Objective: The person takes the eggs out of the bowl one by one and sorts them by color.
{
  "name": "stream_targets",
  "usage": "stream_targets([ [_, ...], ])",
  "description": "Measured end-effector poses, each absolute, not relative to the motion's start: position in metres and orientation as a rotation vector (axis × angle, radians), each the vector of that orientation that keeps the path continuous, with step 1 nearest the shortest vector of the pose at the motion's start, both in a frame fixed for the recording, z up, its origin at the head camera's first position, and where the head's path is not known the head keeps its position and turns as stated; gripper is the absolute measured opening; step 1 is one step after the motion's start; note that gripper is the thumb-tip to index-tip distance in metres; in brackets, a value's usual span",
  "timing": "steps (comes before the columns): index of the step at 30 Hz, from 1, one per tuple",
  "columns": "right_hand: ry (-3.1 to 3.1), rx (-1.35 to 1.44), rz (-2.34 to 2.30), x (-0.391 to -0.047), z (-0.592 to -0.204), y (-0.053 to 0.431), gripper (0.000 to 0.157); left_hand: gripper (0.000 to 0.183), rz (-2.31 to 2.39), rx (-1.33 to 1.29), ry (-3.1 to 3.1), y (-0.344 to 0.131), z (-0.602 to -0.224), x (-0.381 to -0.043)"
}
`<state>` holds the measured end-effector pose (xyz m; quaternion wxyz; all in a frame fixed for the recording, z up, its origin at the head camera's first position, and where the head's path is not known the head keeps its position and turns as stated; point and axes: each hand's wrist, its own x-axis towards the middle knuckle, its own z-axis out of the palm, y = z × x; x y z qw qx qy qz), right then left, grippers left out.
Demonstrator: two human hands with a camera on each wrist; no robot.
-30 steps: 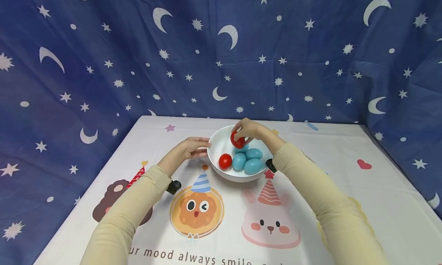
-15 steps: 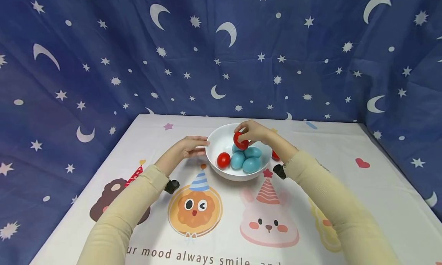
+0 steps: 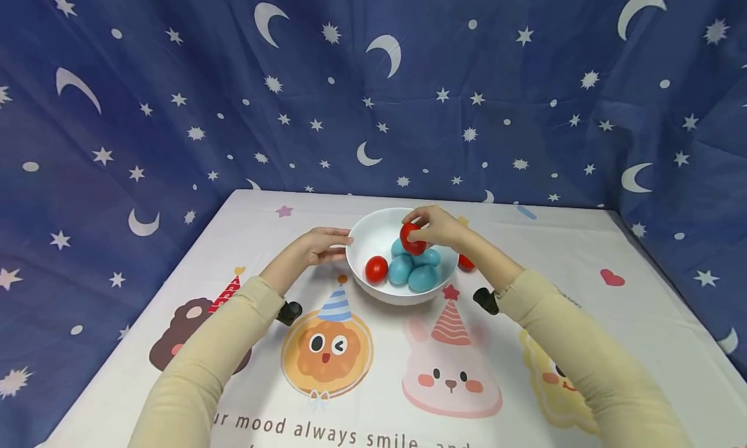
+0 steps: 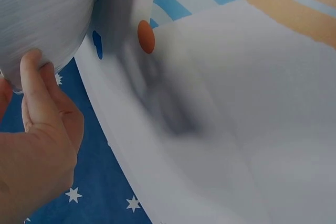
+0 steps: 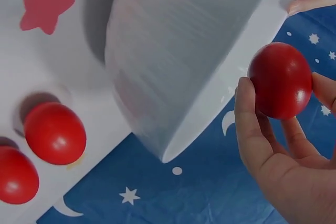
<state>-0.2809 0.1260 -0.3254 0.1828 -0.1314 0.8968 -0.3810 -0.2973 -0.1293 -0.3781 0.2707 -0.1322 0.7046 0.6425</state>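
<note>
A white bowl [image 3: 363, 234] holds several light blue eggs [image 3: 423, 279] and one red egg [image 3: 376, 270]. At its left side, my left hand [image 3: 321, 245] grips the rim, with fingertips against the outer wall in the left wrist view. My right hand [image 3: 439, 227] pinches another red egg [image 5: 281, 81] between thumb and fingers. In the head view this egg is over the bowl, overlapping the blue eggs at the back.
Two more red eggs [image 5: 55, 133] lie on the table just right of the bowl, partly hidden by the right arm in the head view. A cartoon-printed white cloth [image 3: 385, 370] covers the table. Behind hangs a blue curtain [image 3: 327, 59] with stars and moons.
My right hand has shifted slightly right over the bowl with the pinched red egg. A red egg beside the bowl has come into sight. My left hand keeps its hold on the rim.
</note>
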Motion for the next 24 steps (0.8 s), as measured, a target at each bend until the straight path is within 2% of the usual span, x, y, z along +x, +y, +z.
stream_targets([
  [24, 2.644, -0.397, -1.216, -0.241, -0.316, 0.178, 0.043, 0.048, 1.741, -0.341, 1.941, -0.128, -0.375, -0.290],
])
